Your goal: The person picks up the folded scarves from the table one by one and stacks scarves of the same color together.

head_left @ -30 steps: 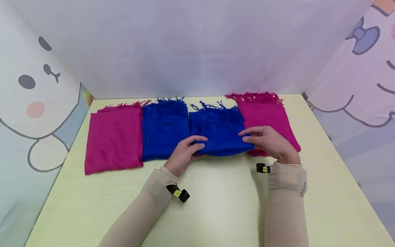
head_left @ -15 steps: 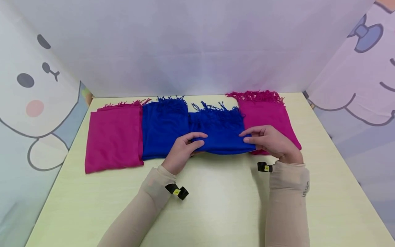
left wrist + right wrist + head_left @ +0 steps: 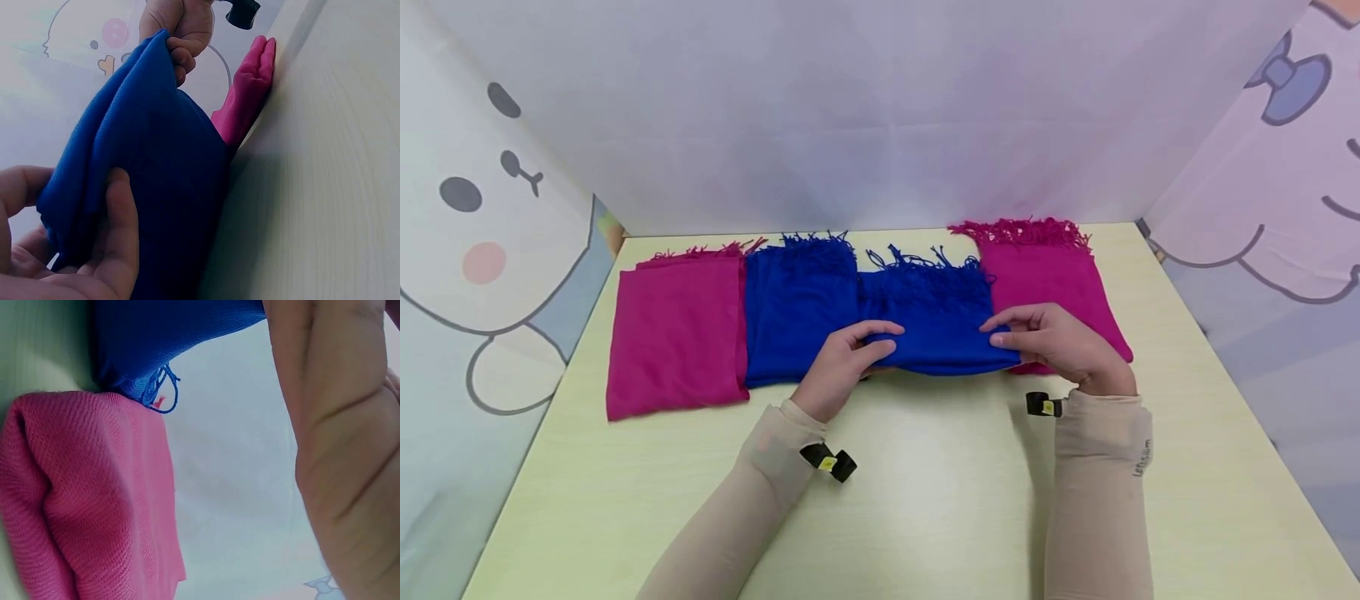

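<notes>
Whitish backdrop (image 3: pixel 880 125) and cartoon-printed side panels (image 3: pixel 505 242) border a pale wood-grain surface (image 3: pixel 947 500). Across it, left to right, run four folded, fringed scarves: leftmost magenta scarf (image 3: pixel 677 333), flat blue scarf (image 3: pixel 797 312), held blue scarf (image 3: pixel 936 325), rightmost magenta scarf (image 3: pixel 1045 279). Fingers of the left hand (image 3: pixel 841 368) and right hand (image 3: pixel 1063 343) pinch the held blue scarf's near corners, that edge raised, its fringe at the far side.

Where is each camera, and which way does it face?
Head: on the head, facing forward and down at held, folded blue cloth; forearms, left fingers, right fingers show.
Left wrist: on that wrist, facing along that cloth; left and right fingers show.
Right wrist: on that wrist, facing folded magenta cloth; right hand shows.
First two share: gripping fingers, blue cloth.
</notes>
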The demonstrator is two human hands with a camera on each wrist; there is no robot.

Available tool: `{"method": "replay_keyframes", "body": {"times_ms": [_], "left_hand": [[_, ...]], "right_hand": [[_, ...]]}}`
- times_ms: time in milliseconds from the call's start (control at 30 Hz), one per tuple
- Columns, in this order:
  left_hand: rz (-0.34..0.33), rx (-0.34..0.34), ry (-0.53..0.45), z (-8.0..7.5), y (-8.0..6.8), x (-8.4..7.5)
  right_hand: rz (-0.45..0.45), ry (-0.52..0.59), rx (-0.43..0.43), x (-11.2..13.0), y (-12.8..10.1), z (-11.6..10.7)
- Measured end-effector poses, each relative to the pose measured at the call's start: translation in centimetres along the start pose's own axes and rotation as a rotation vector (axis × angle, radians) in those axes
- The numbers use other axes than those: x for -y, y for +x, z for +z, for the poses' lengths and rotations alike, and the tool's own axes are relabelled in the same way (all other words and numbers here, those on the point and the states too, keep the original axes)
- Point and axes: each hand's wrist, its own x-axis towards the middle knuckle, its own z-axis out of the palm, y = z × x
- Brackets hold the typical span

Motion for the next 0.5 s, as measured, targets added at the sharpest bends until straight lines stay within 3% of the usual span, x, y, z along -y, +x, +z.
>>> {"method": "replay_keyframes", "body": {"times_ms": [300,400,500], "left_hand": [[0.003,0.017,0.004,-0.27,0.00,0.16],[0.011,0.026,0.045,-0.39,-0.04,0.00],[0.020,0.040,0.148,-0.58,-0.20,-0.40]], "right_hand": [[-0.013,-0.060,0.000,0.23,-0.15,0.12],[0.002,-0.064,-0.009,0.19,-0.16,0.12],[0.018,-0.007,-0.031,0.15,-0.12,0.09]]}}
